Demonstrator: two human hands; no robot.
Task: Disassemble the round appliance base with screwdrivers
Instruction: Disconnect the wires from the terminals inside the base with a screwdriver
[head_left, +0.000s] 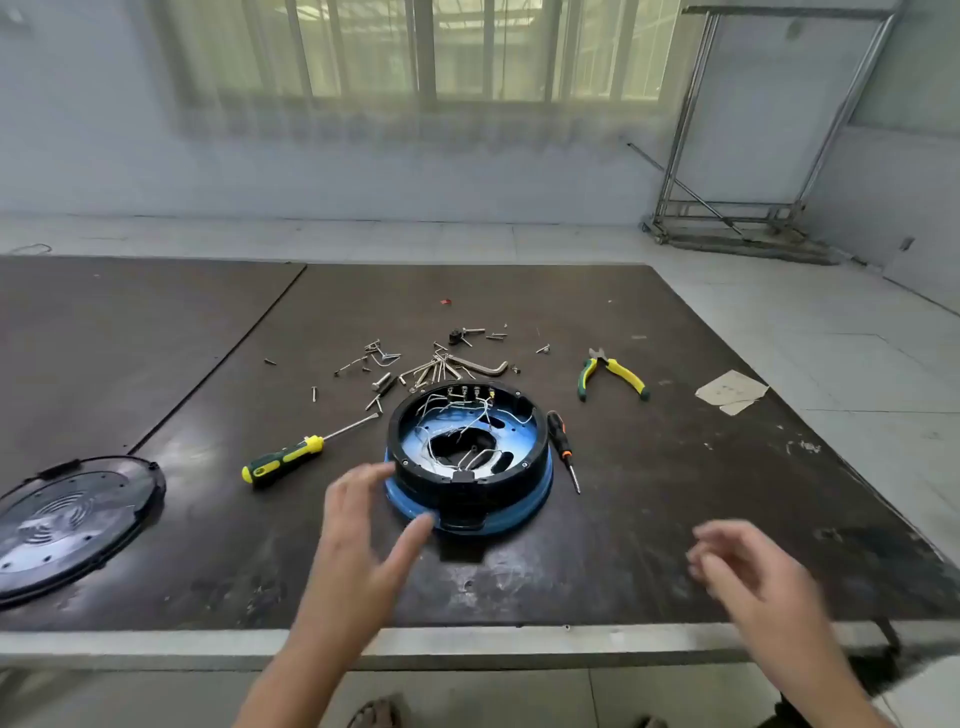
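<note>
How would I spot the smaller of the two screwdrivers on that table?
Find the round black-and-blue appliance base in the middle of the dark table. Close beside it, on the right, lies a short screwdriver, tip toward the table's near edge. Its black handle with orange marks sets it apart from the longer yellow-and-green screwdriver on the base's left.

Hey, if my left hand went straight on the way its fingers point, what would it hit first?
The round appliance base: the open left hand points forward and rightward at its near-left side, fingertips by the black rim, thumb by the blue skirt. Blur hides whether they already touch.
</note>
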